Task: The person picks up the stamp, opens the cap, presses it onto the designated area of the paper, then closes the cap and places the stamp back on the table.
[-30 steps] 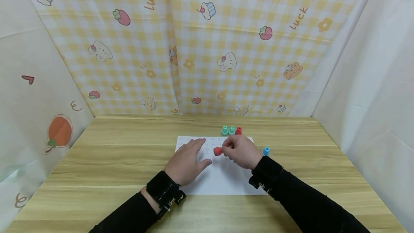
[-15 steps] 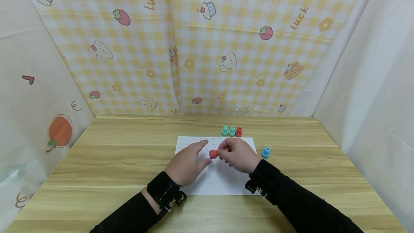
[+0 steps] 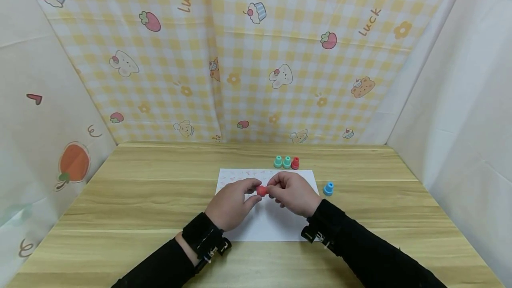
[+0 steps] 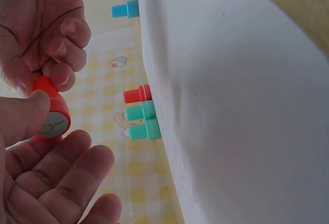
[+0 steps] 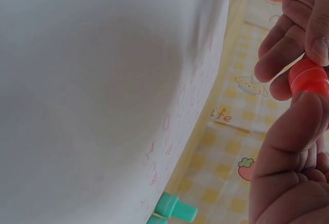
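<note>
A small red stamp is held in the air above a white sheet of paper. My right hand pinches its narrow handle end between thumb and fingers. At the wide end, my left hand grips it with thumb and forefinger, the other fingers spread loosely. In the left wrist view the stamp lies tilted, its round grey face with a line drawing showing. The right wrist view has the red stamp partly hidden behind fingers. Small reddish marks cover the far part of the paper.
Behind the paper stand two green stamps and another red stamp in a row. A blue stamp stands right of the sheet. The wooden table ends at a checked cloth.
My right hand has brought the red stamp left and slightly nearer to me, to my left hand. My left thumb and forefinger have closed in on its wide end.
</note>
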The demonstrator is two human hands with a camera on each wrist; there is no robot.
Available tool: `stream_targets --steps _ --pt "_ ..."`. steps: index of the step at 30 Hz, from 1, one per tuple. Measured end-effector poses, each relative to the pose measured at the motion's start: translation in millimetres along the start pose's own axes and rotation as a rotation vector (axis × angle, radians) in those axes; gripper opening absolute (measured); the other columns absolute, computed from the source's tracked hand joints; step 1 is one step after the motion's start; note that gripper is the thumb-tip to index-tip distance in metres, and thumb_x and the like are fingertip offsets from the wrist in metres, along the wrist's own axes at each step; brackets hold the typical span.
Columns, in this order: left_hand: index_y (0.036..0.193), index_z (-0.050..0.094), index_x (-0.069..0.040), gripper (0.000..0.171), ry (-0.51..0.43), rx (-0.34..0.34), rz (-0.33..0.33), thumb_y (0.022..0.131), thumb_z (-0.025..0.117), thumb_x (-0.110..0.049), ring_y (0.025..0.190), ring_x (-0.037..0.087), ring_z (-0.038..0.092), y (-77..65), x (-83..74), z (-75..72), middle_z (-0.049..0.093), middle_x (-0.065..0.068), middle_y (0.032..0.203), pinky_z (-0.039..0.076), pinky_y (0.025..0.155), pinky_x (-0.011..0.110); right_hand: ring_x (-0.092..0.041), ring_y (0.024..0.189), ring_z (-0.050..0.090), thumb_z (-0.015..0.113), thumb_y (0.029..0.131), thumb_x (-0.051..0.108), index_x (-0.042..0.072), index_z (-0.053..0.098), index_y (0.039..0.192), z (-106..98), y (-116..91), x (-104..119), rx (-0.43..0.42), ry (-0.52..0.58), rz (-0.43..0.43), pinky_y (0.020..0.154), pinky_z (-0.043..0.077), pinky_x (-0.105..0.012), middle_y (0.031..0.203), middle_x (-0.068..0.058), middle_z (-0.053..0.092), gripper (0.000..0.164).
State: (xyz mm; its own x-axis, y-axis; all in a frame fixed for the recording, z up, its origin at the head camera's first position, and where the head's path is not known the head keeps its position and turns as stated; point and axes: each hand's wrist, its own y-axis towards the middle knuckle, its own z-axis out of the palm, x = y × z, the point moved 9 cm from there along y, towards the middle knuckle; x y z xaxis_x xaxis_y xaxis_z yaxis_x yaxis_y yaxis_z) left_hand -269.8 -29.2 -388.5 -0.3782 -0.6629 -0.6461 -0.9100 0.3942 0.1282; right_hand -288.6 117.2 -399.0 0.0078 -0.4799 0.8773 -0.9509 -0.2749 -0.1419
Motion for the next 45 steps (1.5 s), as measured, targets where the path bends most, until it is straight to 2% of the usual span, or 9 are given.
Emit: stream_targets --steps 7,14,23,30,34,39,45 --pt "0.127 0.069 -0.016 0.023 -0.032 -0.01 0.015 0.105 0.067 -0.02 0.118 0.022 0.072 0.2 -2.4 -0.6 0.077 -0.001 0.12 0.057 0.099 0.048 -0.015 0.071 0.062 0.067 0.102 0.016 0.004 0.07 0.103 2.5 -0.1 -0.8 0.005 0.051 0.005 0.065 0.056 -0.028 0.093 -0.016 0.074 0.013" --pt "0.127 0.068 -0.014 0.024 -0.051 -0.001 0.014 0.104 0.069 -0.02 0.112 0.017 0.072 0.1 -3.5 0.8 0.077 -0.001 0.114 0.059 0.095 0.044 -0.015 0.075 0.066 0.064 0.106 0.02 0.002 0.068 0.11 12.7 -1.5 -0.9 0.085 0.102 -0.013 0.07 0.059 -0.03 0.101 -0.021 0.076 0.019" --pt "0.126 0.067 -0.015 0.023 -0.076 0.003 0.019 0.104 0.069 -0.021 0.108 0.014 0.072 -0.8 -2.5 2.6 0.077 -0.005 0.11 0.058 0.092 0.043 -0.014 0.076 0.068 0.064 0.106 0.019 0.001 0.07 0.118 16.3 -2.5 0.7 0.093 0.107 -0.027 0.073 0.061 -0.031 0.1 -0.017 0.078 0.022" --pt "0.12 0.069 -0.015 0.017 -0.113 -0.01 0.033 0.104 0.068 -0.018 0.103 0.013 0.072 -0.2 -1.2 2.3 0.077 -0.004 0.108 0.058 0.088 0.038 -0.013 0.077 0.068 0.063 0.107 0.02 0.0 0.072 0.118 19.3 -3.9 3.0 0.122 0.099 -0.061 0.075 0.062 -0.031 0.103 -0.018 0.077 0.024" --pt "0.114 0.068 -0.016 0.012 -0.151 -0.013 0.033 0.103 0.069 -0.018 0.1 0.011 0.071 -0.4 0.3 1.9 0.077 -0.006 0.104 0.057 0.085 0.034 -0.013 0.079 0.069 0.062 0.108 0.017 0.0 0.072 0.119 19.1 -4.3 3.2 0.125 0.1 -0.058 0.077 0.061 -0.031 0.103 -0.015 0.077 0.023" --pt "0.11 0.067 -0.017 0.008 -0.196 -0.008 0.018 0.102 0.07 -0.018 0.099 0.01 0.069 -0.3 2.6 1.8 0.076 -0.007 0.101 0.056 0.087 0.036 -0.014 0.079 0.068 0.061 0.107 0.015 0.0 0.072 0.121 19.1 -4.3 2.8 0.128 0.111 -0.047 0.077 0.061 -0.03 0.1 -0.008 0.077 0.023" --pt "0.108 0.067 -0.017 0.007 -0.244 0.002 -0.001 0.102 0.07 -0.016 0.097 0.01 0.067 -0.5 3.9 1.9 0.075 -0.009 0.1 0.053 0.087 0.034 -0.013 0.079 0.067 0.061 0.108 0.015 0.0 0.072 0.118 19.6 -4.1 2.0 0.14 0.112 -0.045 0.078 0.061 -0.03 0.098 -0.006 0.075 0.021"
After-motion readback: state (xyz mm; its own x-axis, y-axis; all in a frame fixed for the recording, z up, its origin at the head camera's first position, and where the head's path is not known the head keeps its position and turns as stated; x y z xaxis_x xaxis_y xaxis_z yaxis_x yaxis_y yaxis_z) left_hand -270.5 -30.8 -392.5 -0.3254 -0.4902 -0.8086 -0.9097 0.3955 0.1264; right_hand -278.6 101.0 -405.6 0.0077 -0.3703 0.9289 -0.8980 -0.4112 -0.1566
